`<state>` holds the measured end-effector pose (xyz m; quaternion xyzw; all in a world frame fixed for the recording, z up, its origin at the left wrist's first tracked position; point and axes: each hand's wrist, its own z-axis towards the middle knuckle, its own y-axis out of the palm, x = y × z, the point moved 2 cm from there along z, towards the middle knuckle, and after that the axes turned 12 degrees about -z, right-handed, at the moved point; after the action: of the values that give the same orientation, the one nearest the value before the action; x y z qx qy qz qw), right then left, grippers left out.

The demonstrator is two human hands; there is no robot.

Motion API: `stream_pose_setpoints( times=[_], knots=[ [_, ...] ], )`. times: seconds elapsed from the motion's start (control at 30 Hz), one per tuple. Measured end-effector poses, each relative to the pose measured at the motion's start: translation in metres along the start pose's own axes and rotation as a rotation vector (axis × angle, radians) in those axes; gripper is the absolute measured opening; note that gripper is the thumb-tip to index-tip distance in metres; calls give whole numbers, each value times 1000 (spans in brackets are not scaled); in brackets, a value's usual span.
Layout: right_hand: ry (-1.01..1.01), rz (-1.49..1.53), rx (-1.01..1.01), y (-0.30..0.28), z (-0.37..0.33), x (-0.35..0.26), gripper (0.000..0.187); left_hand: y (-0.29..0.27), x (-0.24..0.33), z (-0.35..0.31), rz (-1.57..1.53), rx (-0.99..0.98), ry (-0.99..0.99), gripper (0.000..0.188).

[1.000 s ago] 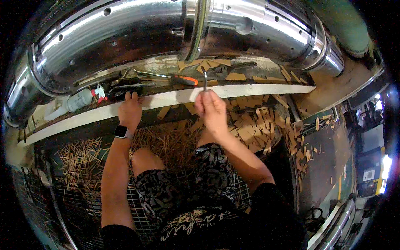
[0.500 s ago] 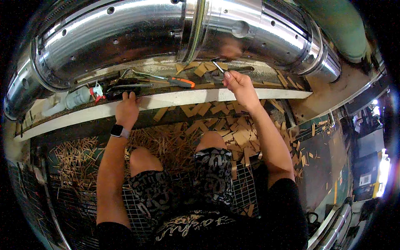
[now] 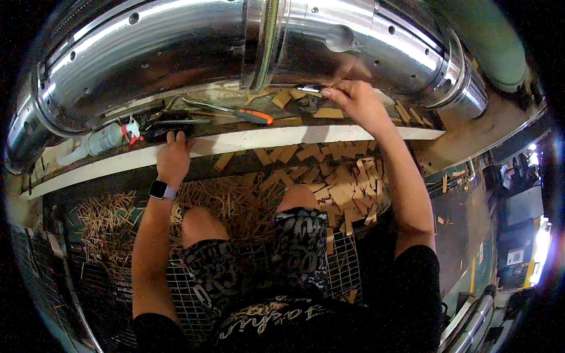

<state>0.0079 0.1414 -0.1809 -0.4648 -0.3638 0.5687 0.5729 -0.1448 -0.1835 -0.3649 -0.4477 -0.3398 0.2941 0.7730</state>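
Note:
My right hand (image 3: 364, 106) is closed in a pinch on a slim shiny metal tool with a dark end (image 3: 309, 89). The tool lies nearly level, pointing left, close under the large polished steel roller (image 3: 176, 56); its exact kind cannot be made out. At the white beam (image 3: 259, 141), my left hand (image 3: 172, 160) rests with its fingers over the top edge, beside dark items on the ledge. Two of its fingers show, apart and holding nothing visible; the others are hidden. Between the hands lies a screwdriver with an orange and black handle (image 3: 254, 116).
A translucent spray bottle with a red and white head (image 3: 106, 140) lies left on the ledge. Cardboard scraps (image 3: 347, 191) and thin strips (image 3: 106, 217) cover the floor beyond my knees, over a metal grating (image 3: 341, 265). A green pipe (image 3: 488, 41) hangs far right.
My right hand has moved right and slightly farther away, turning the metal tool from steep to nearly level. My left hand has slid slightly left along the beam.

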Motion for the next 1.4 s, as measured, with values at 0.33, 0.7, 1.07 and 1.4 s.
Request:
stream_pose_setpoints(
  times=[0.33,0.7,1.07,1.4],
  knots=[
    [183,-146,531,53,-27,-23,35,-2,6,0,59,15,-35,26],
    [112,-212,272,37,-20,-16,34,9,-6,2,43,-39,-25,22],
    [203,-244,537,54,-27,-29,29,8,-4,-3,32,116,97,23],
    [344,-67,530,73,-43,-47,26,-2,-2,-1,6,-3,3,27]
  ],
)
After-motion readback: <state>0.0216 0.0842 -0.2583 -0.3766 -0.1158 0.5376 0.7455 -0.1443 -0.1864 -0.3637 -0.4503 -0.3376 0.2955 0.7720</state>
